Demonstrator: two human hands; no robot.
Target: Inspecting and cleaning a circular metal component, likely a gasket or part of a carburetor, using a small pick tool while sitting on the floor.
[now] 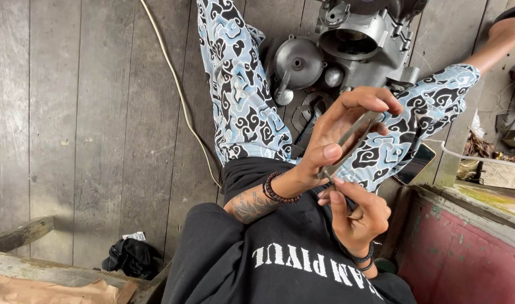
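We hold a flat grey metal strip (350, 141) above our lap, w/ both hands. It's thin, narrow, dull steel-coloured, tilted diagonally. Left hand (336, 132) fingers curl round its upper end, thumb pressing the middle. Right hand (356, 217) pinches the lower tip btwn thumb & forefinger. Grey engine casing (359, 48) sits on the plank floor (83, 112) beyond our knees.
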